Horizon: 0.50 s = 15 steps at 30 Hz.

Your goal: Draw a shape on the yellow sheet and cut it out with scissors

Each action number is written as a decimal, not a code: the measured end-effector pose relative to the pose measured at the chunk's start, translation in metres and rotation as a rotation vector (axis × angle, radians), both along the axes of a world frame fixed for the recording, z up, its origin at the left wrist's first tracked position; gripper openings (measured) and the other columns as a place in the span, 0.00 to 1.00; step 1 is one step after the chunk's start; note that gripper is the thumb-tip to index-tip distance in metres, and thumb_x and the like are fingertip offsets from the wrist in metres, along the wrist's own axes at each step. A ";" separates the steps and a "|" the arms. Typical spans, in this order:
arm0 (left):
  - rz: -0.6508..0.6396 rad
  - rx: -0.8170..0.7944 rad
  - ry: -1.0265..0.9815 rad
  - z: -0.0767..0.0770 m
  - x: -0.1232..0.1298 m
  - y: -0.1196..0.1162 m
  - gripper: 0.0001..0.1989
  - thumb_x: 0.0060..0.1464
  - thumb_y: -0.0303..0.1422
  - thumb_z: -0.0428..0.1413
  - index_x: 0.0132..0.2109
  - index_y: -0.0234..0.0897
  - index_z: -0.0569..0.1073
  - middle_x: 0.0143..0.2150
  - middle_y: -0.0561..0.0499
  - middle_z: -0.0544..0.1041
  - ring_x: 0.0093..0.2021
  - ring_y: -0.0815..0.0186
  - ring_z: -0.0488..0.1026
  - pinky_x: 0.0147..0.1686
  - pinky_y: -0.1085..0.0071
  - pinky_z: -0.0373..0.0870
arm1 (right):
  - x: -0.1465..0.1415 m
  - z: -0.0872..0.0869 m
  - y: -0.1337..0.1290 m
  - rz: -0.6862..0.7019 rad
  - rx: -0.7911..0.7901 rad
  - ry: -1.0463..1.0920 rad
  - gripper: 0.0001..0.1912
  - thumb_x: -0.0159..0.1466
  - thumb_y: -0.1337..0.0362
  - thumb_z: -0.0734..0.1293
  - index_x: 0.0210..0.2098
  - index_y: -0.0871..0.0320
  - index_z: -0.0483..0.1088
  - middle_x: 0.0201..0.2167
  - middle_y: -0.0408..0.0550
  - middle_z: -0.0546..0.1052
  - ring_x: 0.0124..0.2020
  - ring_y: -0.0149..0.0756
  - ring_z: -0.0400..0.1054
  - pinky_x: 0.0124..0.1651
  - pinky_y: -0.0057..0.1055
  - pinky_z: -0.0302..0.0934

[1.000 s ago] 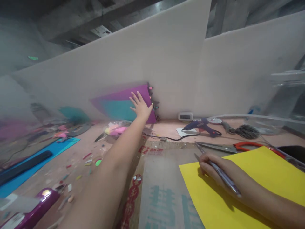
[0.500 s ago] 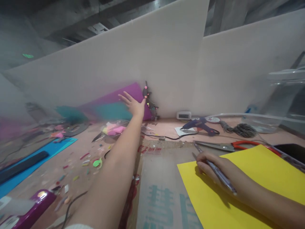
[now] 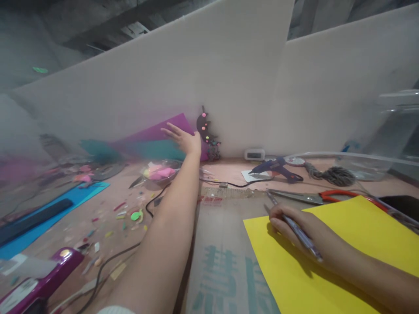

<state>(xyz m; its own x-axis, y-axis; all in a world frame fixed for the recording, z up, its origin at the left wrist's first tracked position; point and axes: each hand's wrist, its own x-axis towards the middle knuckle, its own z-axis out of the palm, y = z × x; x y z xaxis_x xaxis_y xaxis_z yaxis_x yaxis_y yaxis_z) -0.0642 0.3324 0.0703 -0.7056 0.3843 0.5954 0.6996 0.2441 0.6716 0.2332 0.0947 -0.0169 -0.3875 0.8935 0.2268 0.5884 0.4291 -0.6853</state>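
While the left hand (image 3: 186,140) spreads loose fingers against the leaning purple sheet (image 3: 152,134), the dark crescent ornament (image 3: 200,125) stands uncovered beside it, and the right hand (image 3: 291,218) pinches a pen (image 3: 303,239) over yellow paper (image 3: 347,222).

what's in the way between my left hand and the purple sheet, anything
Nothing visible. Your left hand overlaps the purple sheet in view, fingers spread; whether they touch, I can't tell. The dark beaded crescent stands beside the sheet's right edge, not in between.
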 end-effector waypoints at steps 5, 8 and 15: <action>-0.026 -0.149 0.063 0.000 0.001 -0.007 0.45 0.57 0.25 0.50 0.74 0.31 0.34 0.76 0.34 0.32 0.75 0.45 0.38 0.63 0.46 0.63 | 0.000 -0.003 0.001 0.002 0.011 0.000 0.18 0.69 0.48 0.59 0.32 0.54 0.68 0.26 0.45 0.74 0.26 0.35 0.67 0.29 0.30 0.59; -0.156 -0.315 0.237 0.008 0.004 -0.006 0.43 0.57 0.25 0.54 0.74 0.36 0.43 0.76 0.35 0.37 0.74 0.38 0.42 0.61 0.39 0.63 | 0.000 -0.004 0.002 0.005 0.012 0.004 0.18 0.68 0.48 0.59 0.33 0.54 0.68 0.26 0.45 0.74 0.27 0.35 0.68 0.30 0.30 0.60; -0.372 -0.263 0.534 0.012 0.014 -0.005 0.38 0.61 0.28 0.51 0.74 0.35 0.47 0.77 0.39 0.39 0.74 0.39 0.35 0.66 0.35 0.51 | -0.001 -0.004 0.001 -0.008 -0.006 0.008 0.18 0.67 0.47 0.60 0.32 0.54 0.68 0.25 0.45 0.73 0.26 0.34 0.67 0.28 0.29 0.59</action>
<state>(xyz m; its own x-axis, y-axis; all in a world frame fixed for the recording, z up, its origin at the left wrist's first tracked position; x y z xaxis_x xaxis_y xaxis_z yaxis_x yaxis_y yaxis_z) -0.0498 0.3279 0.0826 -0.1366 0.7222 0.6781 0.9859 0.0321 0.1645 0.2323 0.0953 -0.0206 -0.3786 0.8979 0.2246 0.5860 0.4203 -0.6928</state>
